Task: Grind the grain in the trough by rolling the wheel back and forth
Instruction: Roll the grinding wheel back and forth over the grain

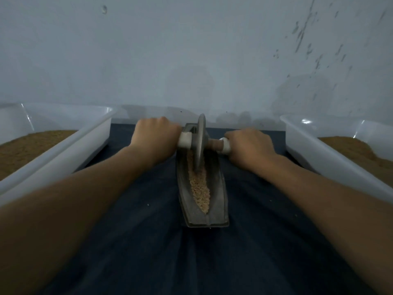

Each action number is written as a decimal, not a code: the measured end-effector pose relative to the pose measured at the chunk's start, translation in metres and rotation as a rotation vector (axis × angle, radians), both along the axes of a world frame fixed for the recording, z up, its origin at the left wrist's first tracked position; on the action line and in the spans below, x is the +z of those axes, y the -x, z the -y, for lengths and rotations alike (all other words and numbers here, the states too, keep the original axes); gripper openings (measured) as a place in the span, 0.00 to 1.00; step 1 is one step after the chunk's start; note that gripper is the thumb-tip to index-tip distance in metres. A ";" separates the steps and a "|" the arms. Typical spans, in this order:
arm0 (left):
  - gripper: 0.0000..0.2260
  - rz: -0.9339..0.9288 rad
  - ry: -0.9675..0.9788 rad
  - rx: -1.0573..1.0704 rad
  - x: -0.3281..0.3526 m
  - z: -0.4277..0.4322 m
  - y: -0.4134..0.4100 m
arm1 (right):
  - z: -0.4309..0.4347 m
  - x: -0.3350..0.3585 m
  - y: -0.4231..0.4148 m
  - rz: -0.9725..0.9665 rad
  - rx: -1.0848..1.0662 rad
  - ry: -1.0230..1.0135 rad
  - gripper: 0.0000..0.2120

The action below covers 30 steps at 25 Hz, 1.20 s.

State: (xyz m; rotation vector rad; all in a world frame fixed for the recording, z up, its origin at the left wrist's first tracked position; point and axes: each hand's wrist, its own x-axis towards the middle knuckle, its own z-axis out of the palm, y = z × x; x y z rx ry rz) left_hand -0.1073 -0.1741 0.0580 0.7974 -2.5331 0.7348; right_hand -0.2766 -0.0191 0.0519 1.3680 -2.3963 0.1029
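While both arms reach forward over a dark blue cloth (148, 252), the left hand (155, 135) and right hand (251, 145) each wrap tightly round one end of the axle handle (225, 145) of a grey wheel (201, 143). Upright, the wheel sits toward the far end of a narrow metal trough (221, 201) holding pale grain (201, 188). White tubs of brown meal flank it, left tub (63, 154) and right tub (319, 158).
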 end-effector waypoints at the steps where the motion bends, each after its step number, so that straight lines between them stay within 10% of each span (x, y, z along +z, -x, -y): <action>1: 0.04 -0.024 0.006 -0.045 -0.008 -0.006 -0.015 | -0.016 -0.003 -0.004 -0.109 0.054 0.047 0.07; 4: 0.17 -0.125 0.132 -0.216 -0.024 -0.019 -0.055 | -0.055 -0.013 -0.018 -0.376 0.179 0.221 0.14; 14: 0.04 -0.064 -0.051 -0.031 -0.014 -0.002 -0.015 | -0.004 0.001 -0.002 -0.169 0.068 0.029 0.07; 19: 0.19 -0.116 0.045 -0.189 -0.025 -0.019 -0.055 | -0.046 -0.006 -0.011 -0.386 0.216 0.179 0.15; 25: 0.06 0.060 0.006 0.056 0.015 -0.004 0.020 | 0.017 -0.006 0.004 0.135 -0.068 0.070 0.04; 30: 0.11 -0.053 0.083 -0.180 -0.024 -0.018 -0.056 | -0.048 -0.016 -0.014 -0.378 0.165 0.243 0.16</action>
